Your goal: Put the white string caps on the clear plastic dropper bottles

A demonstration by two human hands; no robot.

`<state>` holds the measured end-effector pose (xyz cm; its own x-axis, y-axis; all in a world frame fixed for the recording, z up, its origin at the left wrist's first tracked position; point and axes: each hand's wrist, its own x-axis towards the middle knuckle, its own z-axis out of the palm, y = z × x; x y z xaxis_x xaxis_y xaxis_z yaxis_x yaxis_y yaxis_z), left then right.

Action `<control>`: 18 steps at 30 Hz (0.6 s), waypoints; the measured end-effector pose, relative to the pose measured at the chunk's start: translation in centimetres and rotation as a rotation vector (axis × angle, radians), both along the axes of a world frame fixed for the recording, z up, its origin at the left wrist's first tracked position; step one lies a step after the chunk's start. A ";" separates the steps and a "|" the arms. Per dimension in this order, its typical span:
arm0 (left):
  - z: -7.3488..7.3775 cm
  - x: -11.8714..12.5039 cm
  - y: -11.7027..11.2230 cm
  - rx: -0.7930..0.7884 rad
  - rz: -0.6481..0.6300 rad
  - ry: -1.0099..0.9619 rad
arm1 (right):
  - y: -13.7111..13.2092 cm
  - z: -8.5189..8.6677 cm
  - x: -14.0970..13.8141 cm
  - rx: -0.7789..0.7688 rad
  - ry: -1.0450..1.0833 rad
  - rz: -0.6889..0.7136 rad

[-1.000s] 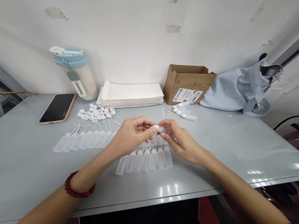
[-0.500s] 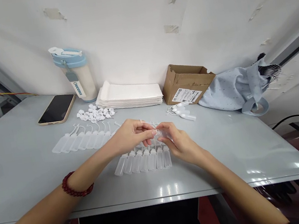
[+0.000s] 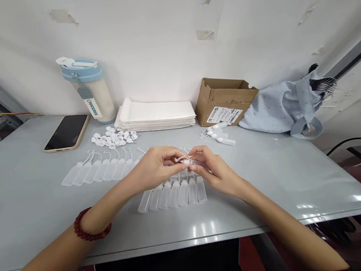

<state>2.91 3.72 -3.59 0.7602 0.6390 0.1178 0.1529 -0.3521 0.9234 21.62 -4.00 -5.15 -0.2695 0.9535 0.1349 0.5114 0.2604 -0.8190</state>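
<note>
Between my two hands, over the table's middle, is a small translucent plastic bottle, with its white cap (image 3: 188, 162) and a thin curved strap showing. My left hand (image 3: 158, 167) pinches at the cap end with thumb and fingers. The bottle's body is mostly covered by my right hand (image 3: 218, 169), closed around it. Just below my hands lies a row of similar capped bottles (image 3: 175, 195), side by side. Another row of bottles with thin straps (image 3: 93, 172) lies to the left, its right end partly behind my left hand. More bottles behind my fingers are partly hidden.
Loose white caps (image 3: 114, 137) form a pile beyond the left row. Several capped bottles (image 3: 224, 140) lie by a cardboard box (image 3: 217, 98). A phone (image 3: 67, 132), a tumbler (image 3: 98, 95), stacked white envelopes (image 3: 159, 111) and a light blue cloth bag (image 3: 272, 110) line the back.
My left fingers have shifted slightly at the cap end, and the white cap and curved strap show more plainly between my hands. The view has moved a little; the rows are unchanged.
</note>
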 end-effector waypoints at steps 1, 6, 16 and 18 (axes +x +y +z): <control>-0.1 0.0 0.0 0.054 -0.017 -0.022 | 0.0 0.1 0.0 -0.043 0.053 -0.002; -0.3 0.3 -0.1 0.035 -0.024 -0.104 | 0.3 0.2 -0.1 -0.149 0.280 -0.028; 0.7 0.5 -0.5 -0.351 0.059 0.012 | 0.0 0.3 -0.5 -0.067 0.294 -0.139; 0.7 0.4 -0.6 -0.315 0.046 0.011 | 0.0 0.2 -0.5 -0.039 0.235 -0.140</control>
<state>3.33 3.16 -2.89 0.7299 0.6763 -0.0991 0.1722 -0.0417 0.9842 21.12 -4.02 -4.92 -0.1006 0.9849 0.1411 0.3349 0.1670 -0.9273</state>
